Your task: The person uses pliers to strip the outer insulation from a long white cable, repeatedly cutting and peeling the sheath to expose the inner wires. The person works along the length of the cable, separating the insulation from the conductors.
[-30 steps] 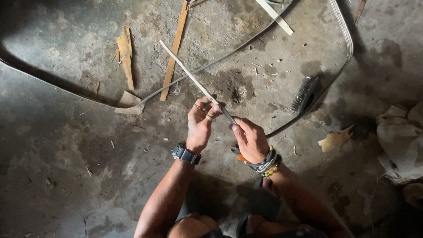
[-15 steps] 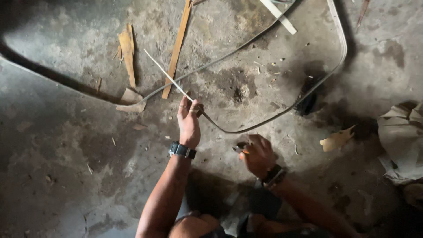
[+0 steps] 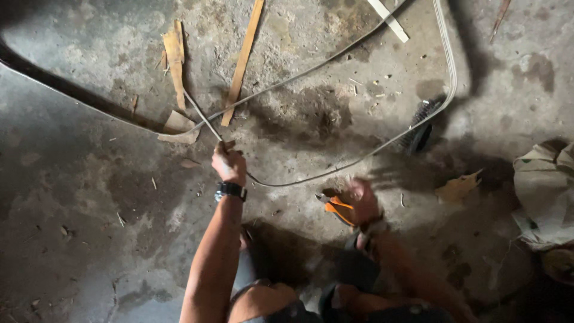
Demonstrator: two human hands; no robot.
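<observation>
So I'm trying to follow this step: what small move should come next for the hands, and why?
Probably bring the right hand with the orange-handled pliers up to the thin strip held in the left hand. The strip is gripped and stretched out over the concrete floor, while the pliers sit apart from it, low and to the right.

Grey, mottled concrete floor (image 3: 89,251), stained darker around the middle. Pale grey thin strip (image 3: 200,116) in the left hand (image 3: 229,162); black watch (image 3: 231,191) on that wrist. Orange-handled pliers (image 3: 336,208) by the blurred right hand (image 3: 362,202). Tan wooden slats (image 3: 242,63) toward the far edge of the floor. Whitish long curved band (image 3: 445,66) looping near the far right. Black brush (image 3: 421,125). Yellowish-brown dry leaf (image 3: 457,188). Off-white crumpled sack (image 3: 547,191) at the right edge.
</observation>
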